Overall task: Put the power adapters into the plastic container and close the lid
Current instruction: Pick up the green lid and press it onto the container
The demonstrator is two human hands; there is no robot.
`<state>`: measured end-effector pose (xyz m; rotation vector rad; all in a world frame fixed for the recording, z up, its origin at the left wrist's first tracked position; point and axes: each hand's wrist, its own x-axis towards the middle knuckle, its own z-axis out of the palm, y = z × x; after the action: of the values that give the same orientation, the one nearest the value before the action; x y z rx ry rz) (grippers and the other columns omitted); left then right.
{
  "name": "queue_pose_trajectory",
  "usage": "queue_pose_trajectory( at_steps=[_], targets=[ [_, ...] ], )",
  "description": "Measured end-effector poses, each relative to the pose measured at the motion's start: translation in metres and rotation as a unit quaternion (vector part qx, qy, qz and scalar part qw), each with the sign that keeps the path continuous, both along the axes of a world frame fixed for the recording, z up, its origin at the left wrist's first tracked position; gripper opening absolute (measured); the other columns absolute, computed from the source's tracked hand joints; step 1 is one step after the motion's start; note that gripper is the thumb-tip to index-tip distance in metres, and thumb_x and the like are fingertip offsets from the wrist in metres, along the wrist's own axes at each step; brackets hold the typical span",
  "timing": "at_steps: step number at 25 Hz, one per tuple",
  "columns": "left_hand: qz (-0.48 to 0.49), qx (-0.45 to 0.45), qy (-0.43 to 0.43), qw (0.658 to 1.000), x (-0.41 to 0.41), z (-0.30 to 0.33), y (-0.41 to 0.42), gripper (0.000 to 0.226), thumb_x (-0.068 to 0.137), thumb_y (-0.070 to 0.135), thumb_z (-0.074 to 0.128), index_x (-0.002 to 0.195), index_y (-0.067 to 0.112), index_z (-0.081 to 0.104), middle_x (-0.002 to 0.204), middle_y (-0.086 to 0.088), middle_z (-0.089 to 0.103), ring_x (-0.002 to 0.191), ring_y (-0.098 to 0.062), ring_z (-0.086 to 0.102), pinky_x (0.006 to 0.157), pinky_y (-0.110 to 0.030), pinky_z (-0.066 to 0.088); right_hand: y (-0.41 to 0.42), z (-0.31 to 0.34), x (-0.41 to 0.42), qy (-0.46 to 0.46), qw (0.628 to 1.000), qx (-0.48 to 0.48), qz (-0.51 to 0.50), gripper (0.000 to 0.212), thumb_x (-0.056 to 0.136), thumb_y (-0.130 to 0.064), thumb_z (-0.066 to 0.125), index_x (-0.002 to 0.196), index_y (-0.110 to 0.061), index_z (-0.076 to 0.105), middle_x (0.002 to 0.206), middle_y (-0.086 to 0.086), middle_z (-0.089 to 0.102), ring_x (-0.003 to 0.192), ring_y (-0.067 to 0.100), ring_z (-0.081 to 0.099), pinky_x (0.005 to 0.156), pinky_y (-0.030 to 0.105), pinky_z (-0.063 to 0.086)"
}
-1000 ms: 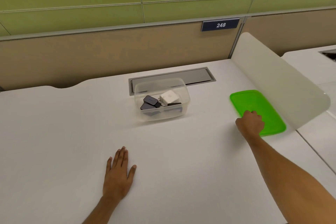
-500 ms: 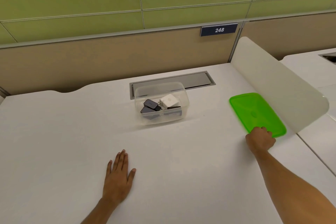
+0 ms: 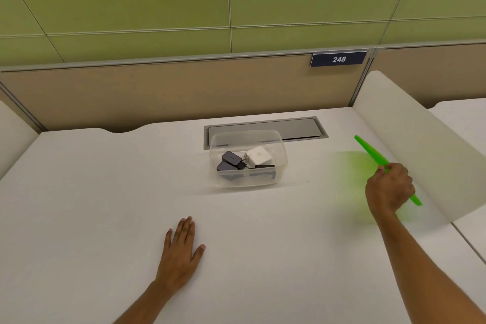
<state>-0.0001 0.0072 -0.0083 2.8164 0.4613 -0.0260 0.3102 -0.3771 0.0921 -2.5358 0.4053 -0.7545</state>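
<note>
A clear plastic container [image 3: 278, 139] stands open in the middle of the white desk [image 3: 79, 192]. Inside it lie several power adapters: black ones [image 3: 231, 158] at the left and a white one [image 3: 259, 154] at the right. My right hand [image 3: 389, 188] is shut on the green lid [image 3: 370, 149], which is lifted off the desk and tilted on edge, well to the right of the container. My left hand [image 3: 181, 250] lies flat on the desk, palm down, fingers apart, in front of the container and holding nothing.
A grey cable hatch [image 3: 297, 127] sits in the desk just behind the container. A white curved divider [image 3: 420, 139] rises along the desk's right side, right behind the lid. A tan partition with a sign reading 248 [image 3: 338, 59] closes the back.
My right hand slid to the lid's near edge, gripped it and raised it off the desk, tipping it on edge. The left hand and the container stayed put.
</note>
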Motion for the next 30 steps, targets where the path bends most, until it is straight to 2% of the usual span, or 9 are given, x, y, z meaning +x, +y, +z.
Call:
queue_pose_trajectory(
  at_steps=[8,14,18,19,22,24,25,27,30],
  targets=[
    [0.029,-0.084,-0.156,0.984,0.087,0.062,-0.007,0.066,0.097,0.046,0.027,0.149,0.009,0.010,0.158,-0.001,0.004,0.144,-0.008,-0.006,0.118,-0.036,-0.002,0.071,0.094,0.012,-0.120,0.983,0.101,0.099,0.028,0.096,-0.029,0.046,0.109,-0.006,0.057,0.103,0.023,0.066,0.092,0.044,0.059,0.076,0.044,0.042],
    [0.062,-0.215,-0.222,0.949,0.147,0.109,-0.013,0.061,0.101,0.035,0.040,0.150,0.016,0.008,0.159,0.001,0.006,0.141,-0.004,-0.002,0.118,-0.035,0.002,0.123,0.148,0.001,-0.153,0.951,0.172,0.205,0.030,0.093,-0.039,0.050,0.100,-0.011,0.061,0.086,0.016,0.070,0.078,0.037,0.061,0.069,0.038,0.041],
    [0.120,-0.362,-0.220,0.898,0.175,0.126,-0.019,0.061,0.100,0.034,0.044,0.150,0.016,0.014,0.158,-0.001,0.016,0.143,-0.013,0.012,0.112,-0.024,0.009,0.152,0.164,0.012,-0.057,0.904,0.291,0.307,0.030,0.091,-0.039,0.057,0.098,-0.011,0.065,0.090,0.015,0.073,0.079,0.033,0.067,0.077,0.043,0.052],
    [0.138,-0.395,-0.219,0.881,0.181,0.128,-0.018,0.060,0.100,0.034,0.044,0.150,0.016,0.015,0.157,-0.001,0.019,0.142,-0.014,0.017,0.111,-0.024,0.013,0.159,0.165,0.016,-0.016,0.879,0.337,0.336,0.027,0.092,-0.037,0.058,0.098,-0.011,0.065,0.091,0.017,0.073,0.075,0.032,0.069,0.073,0.043,0.055],
    [0.184,-0.494,-0.233,0.817,0.191,0.127,-0.013,0.054,0.101,0.033,0.042,0.149,0.019,0.021,0.154,-0.003,0.029,0.137,-0.018,0.030,0.111,-0.031,0.024,0.180,0.160,0.026,0.075,0.811,0.445,0.373,0.012,0.092,-0.026,0.063,0.091,-0.016,0.059,0.084,0.017,0.069,0.051,0.018,0.065,0.045,0.022,0.048],
    [0.197,-0.561,-0.264,0.760,0.195,0.124,-0.009,0.046,0.103,0.026,0.039,0.146,0.019,0.027,0.148,-0.004,0.039,0.130,-0.018,0.039,0.105,-0.032,0.032,0.193,0.149,0.034,0.104,0.784,0.498,0.357,0.017,0.090,-0.023,0.066,0.083,-0.020,0.051,0.085,0.014,0.063,0.053,0.018,0.064,0.041,0.019,0.045],
    [0.201,-0.579,-0.277,0.740,0.196,0.123,-0.007,0.043,0.103,0.023,0.038,0.145,0.020,0.030,0.143,-0.004,0.044,0.125,-0.017,0.043,0.098,-0.029,0.036,0.199,0.142,0.039,0.113,0.777,0.515,0.344,0.022,0.089,-0.023,0.068,0.081,-0.020,0.047,0.088,0.014,0.059,0.063,0.023,0.062,0.047,0.024,0.049],
    [0.214,-0.583,-0.290,0.728,0.200,0.123,-0.003,0.042,0.103,0.019,0.039,0.144,0.021,0.033,0.136,-0.002,0.049,0.118,-0.015,0.047,0.084,-0.023,0.039,0.206,0.127,0.047,0.118,0.786,0.525,0.305,0.027,0.086,-0.024,0.071,0.079,-0.019,0.045,0.090,0.012,0.052,0.077,0.023,0.054,0.064,0.037,0.050],
    [0.242,-0.553,-0.286,0.745,0.206,0.117,0.004,0.041,0.102,0.020,0.040,0.143,0.024,0.035,0.131,0.002,0.050,0.112,-0.014,0.047,0.084,-0.022,0.037,0.211,0.104,0.058,0.122,0.789,0.534,0.278,0.021,0.085,-0.020,0.070,0.071,-0.018,0.054,0.075,0.004,0.055,0.068,0.016,0.048,0.068,0.033,0.044]
  ],
)
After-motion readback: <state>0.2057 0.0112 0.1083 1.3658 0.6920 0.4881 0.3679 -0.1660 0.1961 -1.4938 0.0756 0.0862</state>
